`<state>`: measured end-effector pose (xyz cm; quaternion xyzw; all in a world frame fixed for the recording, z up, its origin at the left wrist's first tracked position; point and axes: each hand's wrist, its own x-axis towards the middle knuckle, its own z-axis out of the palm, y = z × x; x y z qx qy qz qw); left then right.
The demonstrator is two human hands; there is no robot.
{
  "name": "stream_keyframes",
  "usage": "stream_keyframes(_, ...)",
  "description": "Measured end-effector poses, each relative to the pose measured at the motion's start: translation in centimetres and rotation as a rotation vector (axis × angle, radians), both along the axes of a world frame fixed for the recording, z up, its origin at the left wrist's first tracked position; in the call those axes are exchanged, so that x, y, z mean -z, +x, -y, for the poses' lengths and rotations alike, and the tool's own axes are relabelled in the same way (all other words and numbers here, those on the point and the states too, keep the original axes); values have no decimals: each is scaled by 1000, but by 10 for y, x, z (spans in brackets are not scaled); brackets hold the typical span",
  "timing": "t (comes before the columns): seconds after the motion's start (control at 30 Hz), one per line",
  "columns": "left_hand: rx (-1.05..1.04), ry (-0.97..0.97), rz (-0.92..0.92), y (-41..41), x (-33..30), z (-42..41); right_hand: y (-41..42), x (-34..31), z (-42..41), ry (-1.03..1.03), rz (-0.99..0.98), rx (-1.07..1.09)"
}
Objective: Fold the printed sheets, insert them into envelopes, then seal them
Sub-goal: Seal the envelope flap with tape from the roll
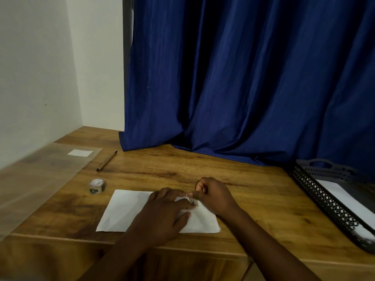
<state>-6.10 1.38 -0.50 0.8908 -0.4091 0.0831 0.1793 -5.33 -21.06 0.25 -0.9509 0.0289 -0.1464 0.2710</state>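
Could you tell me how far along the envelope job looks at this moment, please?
One white envelope lies flap-side up on the desk, apparently already filled. The left hand holds it flat while the right hand pinches a small sticker at the flap. More paper waits in the black tray.

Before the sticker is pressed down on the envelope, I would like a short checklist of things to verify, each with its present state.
1. Envelope lies flat on the wooden desk: ok.
2. Left hand rests on the envelope and holds it down: ok.
3. Right hand pinches the small sticker at the middle of the envelope: ok.
4. Flap fully closed under the sticker: cannot tell, the hands cover it.
5. Folded sheet is inside: cannot tell.
6. Tape roll stands beside the envelope, apart from it, within reach: ok.
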Motion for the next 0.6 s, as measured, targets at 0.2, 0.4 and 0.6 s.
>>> stream_keyframes(0.2,-8,-46,11,0,2,1,-17,1,11,9,-5,-71)
stream_keyframes(0.4,-10,-45,19,0,1,3,-38,1,20,-34,-14,-96)
stream_keyframes(0.6,-119,-94,28,-4,-1,2,-54,-1,19,113,-43,-124)
